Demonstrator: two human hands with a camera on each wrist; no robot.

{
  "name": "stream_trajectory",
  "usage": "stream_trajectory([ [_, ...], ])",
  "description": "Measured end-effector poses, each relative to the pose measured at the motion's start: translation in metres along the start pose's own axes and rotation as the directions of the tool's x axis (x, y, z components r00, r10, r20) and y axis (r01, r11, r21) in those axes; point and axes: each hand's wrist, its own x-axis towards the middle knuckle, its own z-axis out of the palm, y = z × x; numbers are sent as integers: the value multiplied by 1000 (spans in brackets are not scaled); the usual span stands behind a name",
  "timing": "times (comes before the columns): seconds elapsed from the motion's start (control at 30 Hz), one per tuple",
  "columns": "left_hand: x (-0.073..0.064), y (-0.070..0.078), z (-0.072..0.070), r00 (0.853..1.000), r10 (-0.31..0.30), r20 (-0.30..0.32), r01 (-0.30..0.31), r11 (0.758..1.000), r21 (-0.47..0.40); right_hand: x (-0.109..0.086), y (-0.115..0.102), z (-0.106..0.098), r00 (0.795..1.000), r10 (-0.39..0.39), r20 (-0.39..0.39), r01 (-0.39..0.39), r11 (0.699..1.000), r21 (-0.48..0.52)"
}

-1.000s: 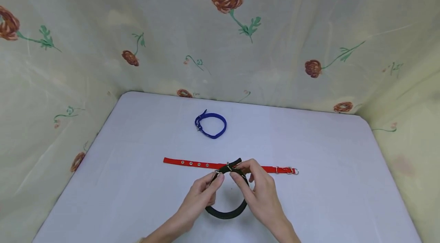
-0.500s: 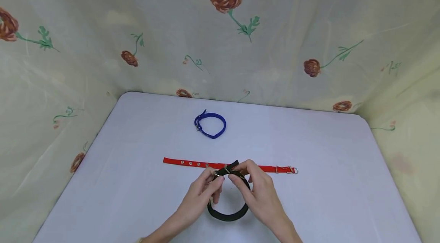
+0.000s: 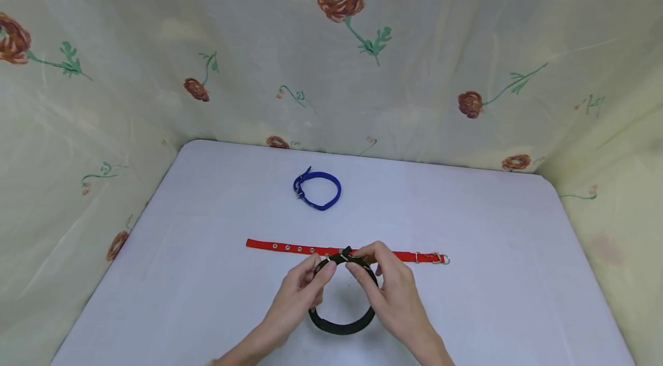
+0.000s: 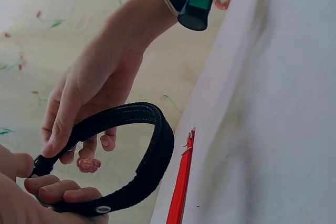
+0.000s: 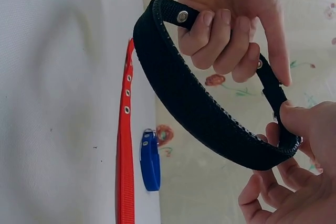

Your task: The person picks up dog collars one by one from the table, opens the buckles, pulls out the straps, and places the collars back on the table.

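Black looped fabric collar (image 3: 342,328) stands at the head view's six o'clock — left hand (image 3: 296,296) and right hand (image 3: 396,288) both pinch it. Only the left-wrist view shows a black, green-panelled wrist device (image 4: 193,14).

"How's your light?"
"Soft, even in my head view; faint shadow under my black collar (image 3: 342,328) at six o'clock."
"Wrist views?"
"Dimmer; my table (image 4: 294,87) blurs toward three o'clock left, nine right."

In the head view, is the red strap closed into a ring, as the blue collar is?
No, the red strap lies stretched out almost straight on the white table, whereas the blue collar forms a ring.
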Motion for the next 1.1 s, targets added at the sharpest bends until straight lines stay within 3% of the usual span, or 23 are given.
stream_trajectory([
  [0.27,2,0,-1,999,-17,31,18,999,-30,0,0,-1,1000,7,7,-7,1000,-9],
  [0.57,0,4,0,996,50,75,-46,998,-48,0,-1,-5,998,17,53,-16,1000,-26],
  [1.1,0,5,1,1000,-7,22,8,999,-42,-1,-1,-6,1000,2,20,-2,1000,-24],
])
